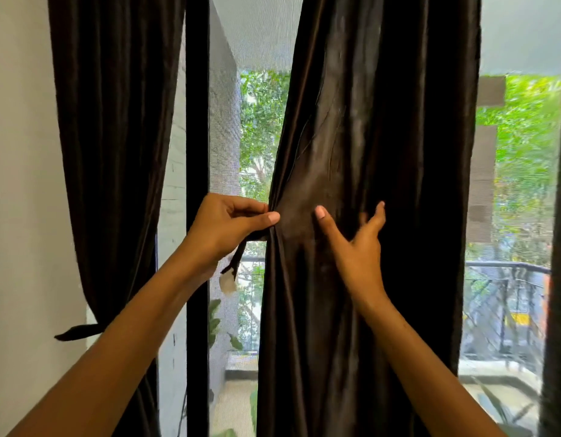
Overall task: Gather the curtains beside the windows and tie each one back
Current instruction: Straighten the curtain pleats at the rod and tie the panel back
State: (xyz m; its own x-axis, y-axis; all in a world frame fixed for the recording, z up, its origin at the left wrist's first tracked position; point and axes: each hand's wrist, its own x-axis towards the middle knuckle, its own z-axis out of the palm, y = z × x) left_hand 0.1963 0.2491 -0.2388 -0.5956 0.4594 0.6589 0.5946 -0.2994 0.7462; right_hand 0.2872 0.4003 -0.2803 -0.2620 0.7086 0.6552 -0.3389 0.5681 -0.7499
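The dark brown satin curtain (367,184) hung in long folds in front of the window, between the black window frame post (197,121) and the bright pane beyond its far edge. At its edge nearest the post, my left hand (228,228) was clamped on the fabric, thumb and forefinger pinching the bunched hem together. A narrow dark brown tie-back strip (238,257) ran down out of that grip and hung loose between the curtain and the post, ending in a pale patch (227,283). My right hand (358,244) lay against the front of the curtain, just beside the left hand, its thumb pointing up and its fingers spread and pushed into the folds; the fingertips were partly lost in the dark cloth, so I cannot tell how much fabric they had caught.

On the far side of the post from this curtain hung a second dark brown curtain (115,137), against the white wall (17,184). It was drawn in low down by a dark band (78,331) whose end stuck out over the wall. Behind the curtain, through the glass, showed green trees (263,121) and a dark metal balcony railing (506,269).
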